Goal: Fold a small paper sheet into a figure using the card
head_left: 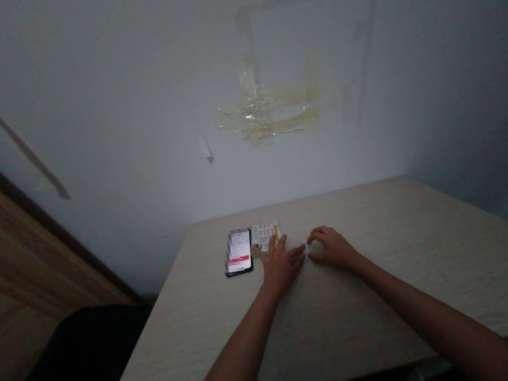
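Observation:
Both my arms reach forward over a pale wooden table (390, 272). My left hand (278, 265) lies flat with its fingers spread, and its fingertips rest on the near edge of a small colourful printed card (266, 232). My right hand (332, 246) is curled, fingers bent inward, close beside the left hand's thumb. A tiny pale thing seems to sit between the two hands, too small to name. A phone (238, 252) with a lit screen lies just left of the card.
A bare white wall (127, 107) stands right behind the table, with yellowed tape residue (271, 111) on it. A wooden panel (0, 254) runs along the left. A dark shape (71, 370) fills the space below the table's left edge.

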`<state>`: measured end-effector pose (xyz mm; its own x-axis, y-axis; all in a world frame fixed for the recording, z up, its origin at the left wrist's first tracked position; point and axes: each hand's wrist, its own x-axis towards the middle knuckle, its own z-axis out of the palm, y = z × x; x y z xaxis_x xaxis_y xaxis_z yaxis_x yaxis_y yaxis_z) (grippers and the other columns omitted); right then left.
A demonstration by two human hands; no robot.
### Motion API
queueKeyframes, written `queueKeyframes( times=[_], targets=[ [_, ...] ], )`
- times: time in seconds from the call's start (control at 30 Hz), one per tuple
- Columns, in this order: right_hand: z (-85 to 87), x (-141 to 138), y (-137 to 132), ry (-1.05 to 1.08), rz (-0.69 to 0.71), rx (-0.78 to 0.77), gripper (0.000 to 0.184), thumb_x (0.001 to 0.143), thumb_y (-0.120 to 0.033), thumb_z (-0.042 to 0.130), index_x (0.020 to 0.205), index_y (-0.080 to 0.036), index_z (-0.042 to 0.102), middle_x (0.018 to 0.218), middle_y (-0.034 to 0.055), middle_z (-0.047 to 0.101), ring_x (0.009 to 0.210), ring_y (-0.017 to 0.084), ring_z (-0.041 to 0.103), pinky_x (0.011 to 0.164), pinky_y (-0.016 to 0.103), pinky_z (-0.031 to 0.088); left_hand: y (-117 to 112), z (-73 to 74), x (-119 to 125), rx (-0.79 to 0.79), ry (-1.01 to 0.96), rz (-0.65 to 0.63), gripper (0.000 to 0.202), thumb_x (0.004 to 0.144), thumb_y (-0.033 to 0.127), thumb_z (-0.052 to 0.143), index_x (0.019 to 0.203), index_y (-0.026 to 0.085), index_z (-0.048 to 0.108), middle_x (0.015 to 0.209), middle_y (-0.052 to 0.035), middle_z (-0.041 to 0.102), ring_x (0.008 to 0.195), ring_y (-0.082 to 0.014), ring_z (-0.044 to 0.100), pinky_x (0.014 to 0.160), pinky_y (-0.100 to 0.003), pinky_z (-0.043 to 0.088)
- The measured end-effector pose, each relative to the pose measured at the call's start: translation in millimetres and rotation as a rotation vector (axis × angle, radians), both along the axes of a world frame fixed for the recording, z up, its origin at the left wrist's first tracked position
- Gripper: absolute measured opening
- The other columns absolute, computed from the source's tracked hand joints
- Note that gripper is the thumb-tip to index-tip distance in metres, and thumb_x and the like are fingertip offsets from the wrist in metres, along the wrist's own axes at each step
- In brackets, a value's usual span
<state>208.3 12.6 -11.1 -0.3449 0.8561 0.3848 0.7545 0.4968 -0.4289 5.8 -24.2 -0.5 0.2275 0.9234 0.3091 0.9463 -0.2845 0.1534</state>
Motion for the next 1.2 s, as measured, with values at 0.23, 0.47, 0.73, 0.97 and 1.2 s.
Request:
queueKeyframes(
  times=[0.23,0.47,0.73,0.97,1.2],
  targets=[
    [-0.6,2.1,-0.3,-0.011,0.015,-0.026,0.038,0.071,-0.039,0.074,0.106,-0.026,0.067,0.117,0.0079,0.06,0.111,0.024,0.053,0.097,0.041,0.042,-0.3,0.4,0.4,-0.005,-0.016,0.005,0.032,0.09,0.061,0.046,0.118,0.058,0.059,0.149,0.0017,0.045,0.143,-0.0372,0.025,0.103,-0.079,-0.004],
    [-5.3,9.3,5.7,0.086,0.049,-0.011,0.021,0.079,-0.032,0.068,0.099,-0.026,0.073,0.111,0.007,0.063,0.11,0.023,0.055,0.1,0.041,0.041,-1.6,4.1,0.9,-0.03,-0.028,0.011,0.03,0.089,0.06,0.048,0.117,0.058,0.061,0.149,0.0014,0.044,0.143,-0.0377,0.023,0.103,-0.078,-0.005],
    [-10.0,10.8,6.9,0.085,0.082,0.026,0.007,0.077,-0.031,0.073,0.081,-0.031,0.079,0.116,0.0062,0.063,0.114,0.025,0.053,0.103,0.043,0.04,-2.2,8.0,1.9,-0.082,-0.026,0.019,0.033,0.087,0.063,0.049,0.118,0.058,0.06,0.149,0.0023,0.044,0.143,-0.0383,0.023,0.104,-0.078,-0.006],
    [-10.7,7.1,7.0,0.083,0.022,0.038,0.008,0.077,-0.028,0.073,0.082,-0.03,0.079,0.117,0.0082,0.061,0.115,0.025,0.051,0.104,0.042,0.038,-0.4,7.0,0.9,-0.09,-0.027,0.015,0.034,0.086,0.063,0.051,0.119,0.058,0.058,0.15,0.0026,0.043,0.143,-0.038,0.023,0.103,-0.079,-0.006],
    [-11.7,6.0,12.0,0.084,-0.05,0.051,0.014,0.082,-0.028,0.068,0.09,-0.029,0.079,0.119,0.0094,0.06,0.115,0.026,0.049,0.103,0.044,0.04,1.5,5.3,-0.1,-0.086,-0.041,-0.001,0.033,0.086,0.063,0.051,0.117,0.058,0.06,0.15,0.0015,0.043,0.143,-0.0381,0.023,0.101,-0.08,-0.006]
  ],
)
